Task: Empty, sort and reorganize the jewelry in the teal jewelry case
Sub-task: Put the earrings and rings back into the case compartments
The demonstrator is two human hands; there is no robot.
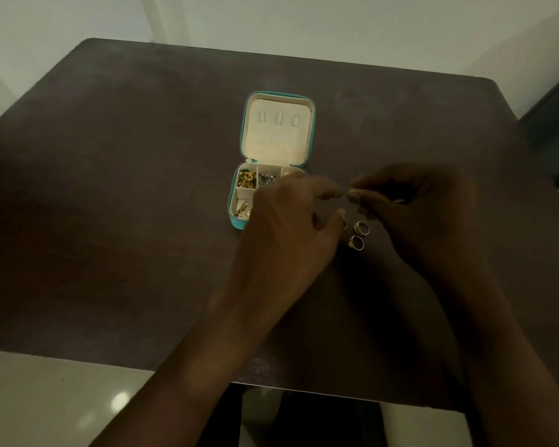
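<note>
Left hand (pixel 284 227) and right hand (pixel 413 208) fingertips meeting, perhaps pinching something tiny, rings (pixel 359 235) below

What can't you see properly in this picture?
- Head view: the right part of the teal jewelry case tray is hidden behind the left hand.
- Whatever the right hand fingertips pinch is too small and blurred to name.
- The two rings on the table are too small and dim to show stones or metal; a possible third is behind the left fingers.
</note>
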